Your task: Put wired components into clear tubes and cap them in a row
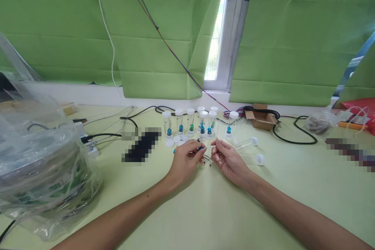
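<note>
My left hand is closed, pinching a small blue piece with a dark thin stem; its exact kind is too small to tell. Facing it, my right hand is closed on a thin pale stick whose tip points at the blue piece. Thin rods with reddish ends show below and between the hands. Behind them several clear tubes with white caps stand upright, with blue or green pieces inside. Loose white caps lie left of the fingers. To the right, a clear tube lies on its side.
Another white cap is at the right. An open cardboard box and a looped black cable sit at the back. Large plastic-wrapped spools stand at left, near a blurred-out dark object. Green blinds hang behind.
</note>
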Demonstrator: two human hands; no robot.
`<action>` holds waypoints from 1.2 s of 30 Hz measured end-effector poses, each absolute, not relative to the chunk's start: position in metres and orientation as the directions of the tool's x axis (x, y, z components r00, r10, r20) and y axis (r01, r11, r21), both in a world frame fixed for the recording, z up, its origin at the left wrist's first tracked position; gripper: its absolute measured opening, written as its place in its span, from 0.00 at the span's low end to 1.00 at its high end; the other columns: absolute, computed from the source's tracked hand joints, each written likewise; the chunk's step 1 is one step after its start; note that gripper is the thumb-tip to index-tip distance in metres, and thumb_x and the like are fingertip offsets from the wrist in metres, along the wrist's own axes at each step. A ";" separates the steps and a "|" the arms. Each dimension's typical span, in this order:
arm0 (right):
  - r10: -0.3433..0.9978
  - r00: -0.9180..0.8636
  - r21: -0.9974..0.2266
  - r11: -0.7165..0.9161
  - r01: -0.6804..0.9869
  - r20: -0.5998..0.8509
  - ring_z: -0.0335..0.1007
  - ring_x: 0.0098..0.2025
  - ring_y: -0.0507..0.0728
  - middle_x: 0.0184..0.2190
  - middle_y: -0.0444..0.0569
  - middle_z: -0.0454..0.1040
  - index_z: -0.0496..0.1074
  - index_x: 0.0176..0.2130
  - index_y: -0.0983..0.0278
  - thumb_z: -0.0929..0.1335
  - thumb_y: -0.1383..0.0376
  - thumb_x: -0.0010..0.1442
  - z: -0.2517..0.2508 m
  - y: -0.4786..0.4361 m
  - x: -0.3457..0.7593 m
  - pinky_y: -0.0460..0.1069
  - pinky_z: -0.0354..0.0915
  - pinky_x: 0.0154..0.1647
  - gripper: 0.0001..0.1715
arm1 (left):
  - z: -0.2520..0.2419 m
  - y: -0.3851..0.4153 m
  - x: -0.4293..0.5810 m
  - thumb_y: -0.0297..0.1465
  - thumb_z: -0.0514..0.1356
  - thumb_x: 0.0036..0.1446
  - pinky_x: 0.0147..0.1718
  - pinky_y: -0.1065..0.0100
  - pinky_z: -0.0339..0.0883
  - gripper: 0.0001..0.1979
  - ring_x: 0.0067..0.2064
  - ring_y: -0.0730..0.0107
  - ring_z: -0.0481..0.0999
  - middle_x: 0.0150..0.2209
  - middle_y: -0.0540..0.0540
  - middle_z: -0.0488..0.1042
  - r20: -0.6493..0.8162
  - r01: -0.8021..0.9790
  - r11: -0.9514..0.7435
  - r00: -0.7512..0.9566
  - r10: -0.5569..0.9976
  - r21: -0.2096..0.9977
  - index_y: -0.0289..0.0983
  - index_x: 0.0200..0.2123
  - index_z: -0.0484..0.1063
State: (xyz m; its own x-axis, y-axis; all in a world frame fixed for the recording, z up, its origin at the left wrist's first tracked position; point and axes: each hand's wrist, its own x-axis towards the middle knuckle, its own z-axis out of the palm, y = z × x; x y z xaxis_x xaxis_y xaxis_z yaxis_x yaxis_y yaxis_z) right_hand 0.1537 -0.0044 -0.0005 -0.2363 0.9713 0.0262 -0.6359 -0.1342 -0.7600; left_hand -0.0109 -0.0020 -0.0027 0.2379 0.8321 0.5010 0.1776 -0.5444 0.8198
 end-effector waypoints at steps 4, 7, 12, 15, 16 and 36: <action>0.973 -0.228 -0.780 -0.113 -0.616 0.039 0.62 0.19 0.45 0.19 0.41 0.71 0.73 0.30 0.66 0.77 0.55 0.49 -0.002 -0.004 0.154 0.41 0.59 0.22 0.18 | -0.002 -0.003 -0.011 0.35 0.59 0.60 0.26 0.71 0.72 0.09 0.25 0.76 0.74 0.36 0.46 0.71 0.498 0.169 -0.541 0.239 0.833 0.824 0.35 0.34 0.76; 0.975 -0.213 -0.808 -0.080 -0.583 0.058 0.62 0.19 0.46 0.20 0.41 0.71 0.73 0.31 0.66 0.77 0.53 0.49 -0.003 -0.004 0.154 0.42 0.59 0.21 0.20 | -0.001 -0.003 -0.011 0.35 0.59 0.60 0.25 0.72 0.72 0.09 0.25 0.75 0.74 0.35 0.47 0.71 0.502 0.170 -0.544 0.234 0.832 0.822 0.35 0.34 0.76; 0.982 -0.137 -0.908 0.060 -0.414 0.127 0.62 0.17 0.47 0.19 0.43 0.72 0.73 0.31 0.65 0.73 0.46 0.50 -0.005 -0.004 0.153 0.43 0.55 0.18 0.25 | 0.001 -0.004 -0.011 0.35 0.59 0.60 0.25 0.72 0.73 0.10 0.25 0.75 0.73 0.34 0.47 0.70 0.506 0.175 -0.549 0.238 0.829 0.817 0.36 0.34 0.75; 0.979 -0.084 -0.943 0.151 -0.296 0.184 0.63 0.16 0.48 0.17 0.44 0.71 0.72 0.30 0.64 0.71 0.43 0.52 -0.006 -0.003 0.152 0.44 0.54 0.17 0.27 | 0.002 -0.006 -0.011 0.36 0.58 0.61 0.24 0.72 0.73 0.10 0.25 0.75 0.72 0.33 0.47 0.70 0.510 0.177 -0.554 0.243 0.826 0.813 0.36 0.33 0.75; 0.977 -0.074 -0.948 0.172 -0.267 0.198 0.63 0.15 0.49 0.16 0.44 0.71 0.71 0.29 0.64 0.71 0.42 0.52 -0.006 -0.003 0.152 0.44 0.55 0.16 0.27 | 0.002 -0.006 -0.011 0.36 0.58 0.61 0.24 0.72 0.73 0.10 0.25 0.75 0.72 0.33 0.47 0.70 0.512 0.180 -0.558 0.244 0.823 0.810 0.36 0.33 0.75; 0.966 -0.046 -0.960 0.246 -0.133 0.254 0.61 0.13 0.50 0.13 0.44 0.70 0.71 0.25 0.64 0.68 0.38 0.52 -0.008 -0.004 0.153 0.44 0.54 0.14 0.32 | -0.002 -0.004 -0.011 0.37 0.59 0.60 0.24 0.71 0.72 0.11 0.25 0.75 0.72 0.33 0.48 0.71 0.517 0.188 -0.561 0.239 0.822 0.806 0.36 0.36 0.76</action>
State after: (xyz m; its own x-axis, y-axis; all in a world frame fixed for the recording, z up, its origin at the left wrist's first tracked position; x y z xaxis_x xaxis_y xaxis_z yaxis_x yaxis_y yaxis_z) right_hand 0.1529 -0.0038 -0.0078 -0.0464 0.9662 0.2536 -0.1332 0.2457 -0.9602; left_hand -0.0111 -0.0038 -0.0016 0.2389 0.8222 0.5166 0.1881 -0.5611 0.8061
